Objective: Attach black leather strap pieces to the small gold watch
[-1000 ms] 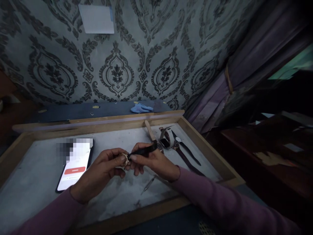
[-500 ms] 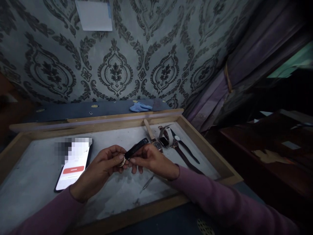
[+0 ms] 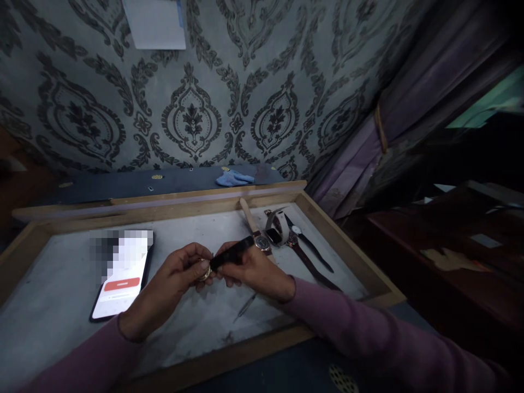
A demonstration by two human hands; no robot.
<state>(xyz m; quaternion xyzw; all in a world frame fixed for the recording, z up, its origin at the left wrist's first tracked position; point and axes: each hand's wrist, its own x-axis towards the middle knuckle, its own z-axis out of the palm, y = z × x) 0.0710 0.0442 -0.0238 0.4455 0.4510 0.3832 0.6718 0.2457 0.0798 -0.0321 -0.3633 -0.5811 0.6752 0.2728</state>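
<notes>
Between my hands, above the tray, is a wristwatch (image 3: 232, 253) with a black strap and a gold-coloured case. My left hand (image 3: 182, 273) pinches the case between thumb and fingers. My right hand (image 3: 256, 270) is closed on the black strap, which sticks up past its fingers. The watch's dial is hidden from me. Just beyond my right hand lie several other watches: one with a tan strap (image 3: 247, 215), a smartwatch with a pale band (image 3: 278, 232), one with a brown strap (image 3: 307, 259) and one with a black strap and white dial (image 3: 313, 248).
A phone (image 3: 123, 278) with a lit screen lies left of my left hand. A thin metal tool (image 3: 245, 307) rests below my right hand. The shallow wooden tray's rim (image 3: 356, 259) surrounds everything. Behind it sits a crumpled blue cloth (image 3: 234, 178), before a patterned wall.
The black strap has tilted slightly lower in my right hand, and the fingers of that hand have curled in more. My left hand keeps its pinch on the watch case.
</notes>
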